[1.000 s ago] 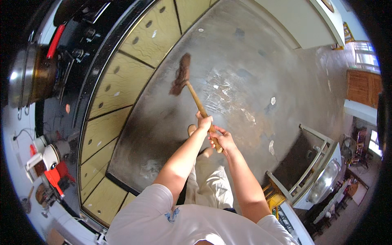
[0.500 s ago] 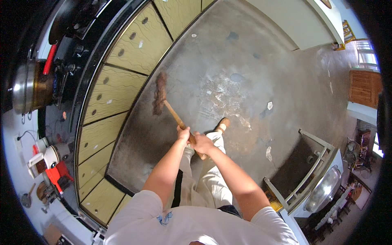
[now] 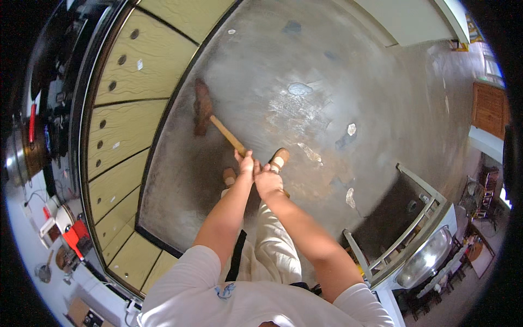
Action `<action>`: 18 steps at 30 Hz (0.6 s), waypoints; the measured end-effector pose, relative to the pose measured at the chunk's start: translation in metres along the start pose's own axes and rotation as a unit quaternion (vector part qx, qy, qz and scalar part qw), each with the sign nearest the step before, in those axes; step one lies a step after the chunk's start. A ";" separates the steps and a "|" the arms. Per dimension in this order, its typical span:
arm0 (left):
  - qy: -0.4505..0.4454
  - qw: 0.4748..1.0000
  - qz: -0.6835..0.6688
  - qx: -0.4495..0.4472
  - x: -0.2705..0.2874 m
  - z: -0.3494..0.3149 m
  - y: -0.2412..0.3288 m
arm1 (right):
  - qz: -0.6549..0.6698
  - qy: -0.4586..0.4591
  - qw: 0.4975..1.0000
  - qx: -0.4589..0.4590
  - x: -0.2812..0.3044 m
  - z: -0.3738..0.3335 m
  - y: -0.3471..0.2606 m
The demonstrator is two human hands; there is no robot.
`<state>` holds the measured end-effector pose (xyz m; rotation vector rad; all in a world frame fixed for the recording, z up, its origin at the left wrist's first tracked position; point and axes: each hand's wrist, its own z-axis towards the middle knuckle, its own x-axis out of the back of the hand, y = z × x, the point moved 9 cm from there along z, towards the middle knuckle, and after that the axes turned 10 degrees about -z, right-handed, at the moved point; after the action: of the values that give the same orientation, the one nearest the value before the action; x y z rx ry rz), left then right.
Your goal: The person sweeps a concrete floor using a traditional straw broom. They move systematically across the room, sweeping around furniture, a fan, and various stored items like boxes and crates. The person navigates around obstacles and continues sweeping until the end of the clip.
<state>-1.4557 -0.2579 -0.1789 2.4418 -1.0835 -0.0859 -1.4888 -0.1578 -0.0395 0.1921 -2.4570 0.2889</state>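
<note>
A broom [image 3: 227, 134] with a pale wooden handle and a reddish-brown, fibrous-looking head slants away from me to the left. Its head rests on the grey floor beside the dark base strip of the yellow cabinets. My left hand [image 3: 245, 164] is wrapped round the handle at its middle stretch. Closer to my body, my right hand [image 3: 268, 183] grips the upper end, close behind the left. Most of the handle between and under my hands is hidden.
Yellow cabinets [image 3: 125, 128] curve along the left beneath a black counter. The worn floor [image 3: 234, 71] has pale patches. A light-framed chair-like piece [image 3: 417, 212] with a steel basin [image 3: 427, 256] by it stands at the lower right. A white unit [image 3: 406, 22] stands far right.
The broom's head has shifted slightly along the cabinet base with my hands still on the handle. My view has moved, and my left foot now shows beside the handle.
</note>
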 end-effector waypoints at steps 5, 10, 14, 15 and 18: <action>-0.090 0.973 0.105 -0.187 -0.101 0.010 -0.029 | 0.087 0.016 0.992 -0.092 0.009 -0.018 0.087; -0.217 0.923 0.274 -0.162 -0.215 -0.051 -0.051 | 0.194 0.036 0.961 -0.197 0.031 -0.047 0.169; -0.203 0.909 0.306 -0.197 -0.224 -0.078 -0.044 | 0.213 0.052 0.956 -0.195 0.047 -0.070 0.188; -0.198 0.911 0.300 -0.201 -0.218 -0.085 -0.041 | 0.213 0.058 0.957 -0.186 0.051 -0.077 0.186; -0.167 0.923 0.300 -0.171 -0.195 -0.113 -0.006 | 0.198 0.043 0.969 -0.142 0.052 -0.077 0.170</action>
<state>-1.5589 -0.0709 -0.1061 1.7362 -1.7546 -0.4632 -1.5188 0.0223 0.0251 -0.4292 -2.4004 0.1074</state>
